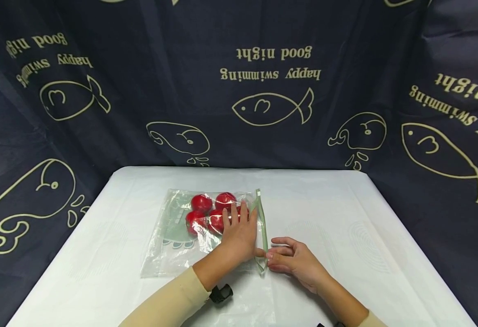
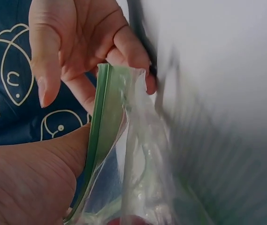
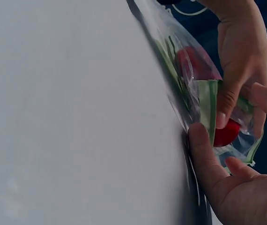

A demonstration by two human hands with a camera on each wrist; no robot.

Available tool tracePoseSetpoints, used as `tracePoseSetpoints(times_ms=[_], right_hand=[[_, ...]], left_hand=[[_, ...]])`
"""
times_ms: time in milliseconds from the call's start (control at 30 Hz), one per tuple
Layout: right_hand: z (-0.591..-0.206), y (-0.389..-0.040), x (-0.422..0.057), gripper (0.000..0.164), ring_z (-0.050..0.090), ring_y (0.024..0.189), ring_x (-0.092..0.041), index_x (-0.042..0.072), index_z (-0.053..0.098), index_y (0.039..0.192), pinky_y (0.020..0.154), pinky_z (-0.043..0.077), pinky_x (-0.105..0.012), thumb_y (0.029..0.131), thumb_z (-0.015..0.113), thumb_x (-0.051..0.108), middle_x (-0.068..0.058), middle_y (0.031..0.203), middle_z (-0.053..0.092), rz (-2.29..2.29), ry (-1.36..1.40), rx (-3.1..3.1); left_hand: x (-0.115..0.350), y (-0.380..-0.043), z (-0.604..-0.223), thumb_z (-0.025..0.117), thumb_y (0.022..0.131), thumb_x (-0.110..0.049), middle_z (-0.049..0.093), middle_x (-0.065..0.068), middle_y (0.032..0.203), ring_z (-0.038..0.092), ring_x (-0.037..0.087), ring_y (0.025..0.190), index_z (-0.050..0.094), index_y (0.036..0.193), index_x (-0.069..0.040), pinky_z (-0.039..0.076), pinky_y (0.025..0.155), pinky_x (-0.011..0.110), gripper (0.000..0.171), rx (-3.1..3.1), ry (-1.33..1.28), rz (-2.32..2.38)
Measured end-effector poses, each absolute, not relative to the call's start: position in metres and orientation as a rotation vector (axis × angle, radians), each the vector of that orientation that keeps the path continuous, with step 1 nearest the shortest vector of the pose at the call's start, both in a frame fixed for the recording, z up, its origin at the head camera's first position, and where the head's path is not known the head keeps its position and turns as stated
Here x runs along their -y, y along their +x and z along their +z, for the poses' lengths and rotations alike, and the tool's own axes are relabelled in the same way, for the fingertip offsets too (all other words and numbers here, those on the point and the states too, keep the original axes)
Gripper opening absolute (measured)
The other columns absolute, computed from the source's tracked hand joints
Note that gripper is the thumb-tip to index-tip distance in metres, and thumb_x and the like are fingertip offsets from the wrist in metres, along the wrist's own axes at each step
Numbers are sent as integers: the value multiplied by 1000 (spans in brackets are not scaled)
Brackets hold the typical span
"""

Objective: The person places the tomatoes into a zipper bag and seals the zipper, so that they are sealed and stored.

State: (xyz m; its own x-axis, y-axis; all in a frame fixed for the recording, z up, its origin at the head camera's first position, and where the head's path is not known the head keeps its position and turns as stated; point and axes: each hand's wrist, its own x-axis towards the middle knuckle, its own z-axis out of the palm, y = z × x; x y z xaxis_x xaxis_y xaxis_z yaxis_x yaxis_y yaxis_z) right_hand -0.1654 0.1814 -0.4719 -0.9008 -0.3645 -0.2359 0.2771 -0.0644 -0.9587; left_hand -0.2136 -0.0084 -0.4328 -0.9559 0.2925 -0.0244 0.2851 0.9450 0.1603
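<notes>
A clear zip bag (image 1: 157, 261) with a green strip (image 1: 263, 229) along its right end lies on the table. Several smooth, red, round fruits (image 1: 201, 203) show through its plastic. My left hand (image 1: 239, 236) reaches over the strip end with its fingers spread across the fruits on the right, its thumb by the strip. At the strip's near corner, my right hand (image 1: 300, 261) touches the bag with loosely bent fingers. In the left wrist view, that right hand's (image 2: 86, 37) thumb hangs apart from the green strip, and its fingers are partly behind the bag.
A white cloth covers the table (image 1: 324, 204). Dark blue curtain fabric (image 1: 279, 150) with fish and whale drawings hangs behind and at both sides. A black strap piece (image 1: 221, 294) sits at my left wrist.
</notes>
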Motion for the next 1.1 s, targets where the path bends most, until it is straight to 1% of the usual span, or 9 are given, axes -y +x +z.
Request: tracePoseSetpoints(times_ms=[300, 433, 533, 600, 667, 800, 867, 967, 1100], right_hand=[[-473, -159, -178, 82, 72, 102, -17, -15, 27, 150, 95, 59, -41, 92, 77, 13, -5, 112, 72, -2005, -72, -1747], [-474, -157, -176, 83, 72, 100, -15, -17, 26, 149, 96, 59, -42, 91, 78, 12, 0, 105, 73, -1998, -91, -1734], [-474, -156, -175, 80, 73, 96, -14, -19, 27, 147, 94, 60, -40, 92, 77, 9, 3, 101, 73, -2002, -105, -1729], [-474, -156, -174, 77, 73, 94, -14, -21, 29, 145, 92, 60, -37, 91, 76, 7, 3, 99, 73, -2013, -108, -1722], [-474, -156, -172, 74, 73, 92, -13, -22, 32, 143, 89, 61, -35, 90, 77, 5, 1, 99, 74, -2019, -106, -1723], [-473, -156, -170, 68, 74, 90, -13, -22, 39, 139, 85, 62, -31, 88, 78, 3, -2, 99, 75, -2020, -105, -1730], [-472, -155, -169, 66, 74, 90, -13, -21, 42, 137, 85, 62, -29, 88, 78, 3, -2, 98, 76, -2015, -106, -1736], [-471, -155, -169, 63, 74, 90, -13, -21, 45, 135, 83, 61, -28, 88, 78, 2, -3, 99, 76, -2009, -103, -1747], [-471, -154, -168, 58, 74, 89, -12, -21, 49, 132, 79, 61, -26, 87, 78, 2, -6, 101, 77, -1998, -103, -1786]], left_hand=[[14, -218, -422, 88, 70, -61, 30, 22, 165, 21, 54, 152, 41, 158, -22, 18, 124, 66, 106, -3044, 576, 277], [17, -222, -418, 85, 74, -62, 32, 19, 165, 23, 55, 152, 42, 157, -29, 22, 123, 65, 99, -3005, 629, 321], [21, -226, -413, 83, 77, -62, 37, 18, 163, 29, 53, 150, 42, 157, -30, 26, 122, 64, 95, -2979, 681, 382], [24, -229, -408, 81, 80, -59, 42, 17, 160, 34, 50, 148, 44, 156, -27, 29, 121, 62, 91, -2966, 728, 441], [27, -234, -403, 78, 86, -54, 46, 18, 156, 39, 45, 147, 46, 155, -22, 32, 120, 59, 82, -2952, 781, 514], [32, -250, -396, 69, 98, -40, 56, 19, 147, 49, 39, 140, 52, 149, -9, 39, 118, 53, 62, -2932, 902, 637], [34, -260, -393, 65, 101, -34, 59, 19, 143, 53, 38, 137, 54, 146, -5, 42, 116, 50, 55, -2919, 932, 664], [37, -276, -389, 61, 103, -27, 60, 19, 142, 55, 36, 135, 54, 145, -2, 43, 116, 47, 50, -2881, 926, 670], [39, -297, -386, 57, 105, -21, 59, 18, 144, 54, 32, 138, 54, 145, 1, 41, 118, 44, 46, -2826, 913, 669]])
